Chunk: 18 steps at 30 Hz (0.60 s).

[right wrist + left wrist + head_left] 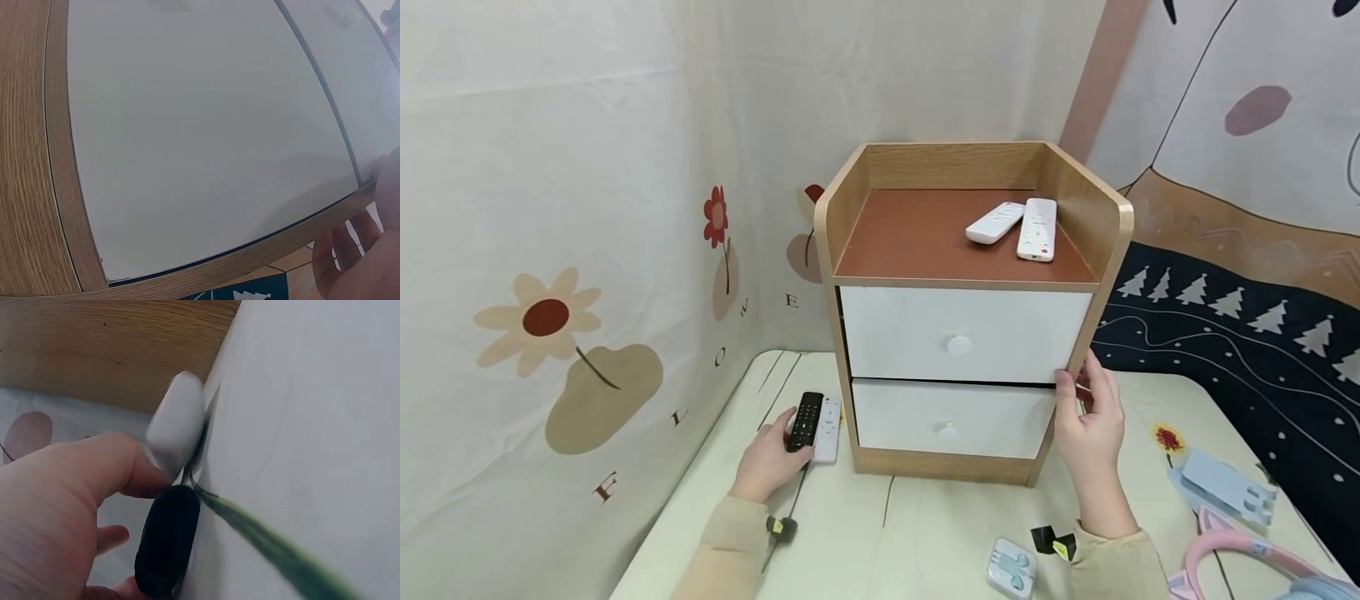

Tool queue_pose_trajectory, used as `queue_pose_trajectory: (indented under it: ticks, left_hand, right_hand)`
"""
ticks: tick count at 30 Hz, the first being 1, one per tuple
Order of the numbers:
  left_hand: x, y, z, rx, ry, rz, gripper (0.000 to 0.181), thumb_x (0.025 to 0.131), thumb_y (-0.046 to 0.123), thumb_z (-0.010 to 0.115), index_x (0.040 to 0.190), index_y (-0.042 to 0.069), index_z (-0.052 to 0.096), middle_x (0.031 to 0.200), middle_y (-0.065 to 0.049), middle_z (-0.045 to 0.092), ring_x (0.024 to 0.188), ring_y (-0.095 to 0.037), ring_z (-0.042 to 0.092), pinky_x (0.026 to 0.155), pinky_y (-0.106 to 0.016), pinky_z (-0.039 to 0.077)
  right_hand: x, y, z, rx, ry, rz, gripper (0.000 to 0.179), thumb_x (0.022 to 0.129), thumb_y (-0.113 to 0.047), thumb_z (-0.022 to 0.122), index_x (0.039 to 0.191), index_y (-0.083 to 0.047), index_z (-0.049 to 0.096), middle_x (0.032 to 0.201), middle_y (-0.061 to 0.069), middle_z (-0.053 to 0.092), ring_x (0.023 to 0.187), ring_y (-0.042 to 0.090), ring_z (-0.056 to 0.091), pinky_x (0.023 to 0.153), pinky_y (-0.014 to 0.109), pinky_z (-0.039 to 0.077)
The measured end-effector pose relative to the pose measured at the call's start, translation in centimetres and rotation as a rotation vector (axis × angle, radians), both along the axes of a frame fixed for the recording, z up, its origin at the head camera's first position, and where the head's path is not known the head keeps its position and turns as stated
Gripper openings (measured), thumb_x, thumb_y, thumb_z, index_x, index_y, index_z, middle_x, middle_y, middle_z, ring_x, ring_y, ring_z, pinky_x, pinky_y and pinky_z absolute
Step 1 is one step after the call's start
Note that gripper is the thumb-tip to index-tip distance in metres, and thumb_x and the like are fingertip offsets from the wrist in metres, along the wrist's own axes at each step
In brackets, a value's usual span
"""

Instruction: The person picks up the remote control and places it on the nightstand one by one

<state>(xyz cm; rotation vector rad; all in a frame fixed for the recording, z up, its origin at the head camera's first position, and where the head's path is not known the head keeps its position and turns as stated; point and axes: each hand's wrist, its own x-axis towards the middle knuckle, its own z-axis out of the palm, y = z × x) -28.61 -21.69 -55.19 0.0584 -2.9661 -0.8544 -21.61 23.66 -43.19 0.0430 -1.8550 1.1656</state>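
Observation:
My left hand (pixel 771 460) is at a black remote control (pixel 805 421) lying on the bed-like surface, with thumb and fingers around its sides. Right beside that remote lies a white remote control (pixel 827 429); in the left wrist view the thumb is close to the white remote (pixel 178 422), and whether it touches is unclear. My right hand (pixel 1092 425) holds the right side edge of a small wooden cabinet (pixel 943 467), thumb in front and fingers around the outer side. Both white drawers, the upper drawer (pixel 902 333) and the lower drawer (pixel 895 417), are closed.
Two white remotes (pixel 1037 229) lie on the cabinet's brown top. At the right are a light blue stand (pixel 1225 487) and a pink cat-ear headband (pixel 1232 542). A case with earphones (pixel 1011 568) sits in front. Printed curtains (pixel 587 208) hang around the mattress.

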Motion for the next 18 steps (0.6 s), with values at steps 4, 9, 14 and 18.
queue_pose_trajectory:
  ticks: [4, 9, 14, 18]
  left_hand:
    - [-0.06, 0.01, -0.23, -0.015, 0.004, -0.005, 0.096, 0.085, 0.038, 0.083, 0.168, 0.013, 0.044, 0.130, -0.024, 0.068, 0.094, -0.028, 0.068, 0.081, -0.048, 0.059]
    - [-0.16, -0.04, -0.68, -0.022, 0.014, 0.012, 0.089, 0.084, 0.039, 0.083, 0.163, 0.012, 0.051, 0.130, -0.025, 0.068, 0.094, -0.029, 0.068, 0.079, -0.046, 0.057]
    - [-0.15, -0.02, -0.88, -0.027, 0.027, 0.026, 0.086, 0.084, 0.039, 0.082, 0.161, 0.012, 0.054, 0.125, -0.025, 0.069, 0.090, -0.028, 0.066, 0.072, -0.041, 0.053]
    - [-0.10, -0.01, -0.85, -0.022, 0.039, 0.031, 0.085, 0.084, 0.039, 0.082, 0.160, 0.011, 0.055, 0.122, -0.026, 0.070, 0.088, -0.028, 0.066, 0.069, -0.039, 0.052]
  right_hand:
    - [0.03, -0.02, -0.01, -0.001, -0.009, -0.001, 0.053, 0.106, -0.002, 0.068, 0.158, -0.001, 0.057, 0.124, 0.021, 0.065, 0.110, -0.016, 0.056, 0.096, 0.000, 0.044]
    - [0.10, -0.08, 0.05, -0.005, -0.008, -0.003, 0.052, 0.106, -0.003, 0.068, 0.157, -0.003, 0.058, 0.119, -0.008, 0.063, 0.108, -0.016, 0.057, 0.095, 0.000, 0.044]
    - [0.12, -0.12, 0.08, -0.008, -0.011, -0.002, 0.051, 0.107, -0.003, 0.068, 0.157, -0.002, 0.059, 0.118, -0.026, 0.053, 0.106, -0.016, 0.058, 0.095, 0.000, 0.044]
    - [0.14, -0.15, 0.07, -0.002, -0.020, -0.007, 0.051, 0.107, -0.004, 0.067, 0.157, 0.000, 0.057, 0.119, 0.004, 0.065, 0.106, -0.017, 0.057, 0.096, -0.001, 0.044]
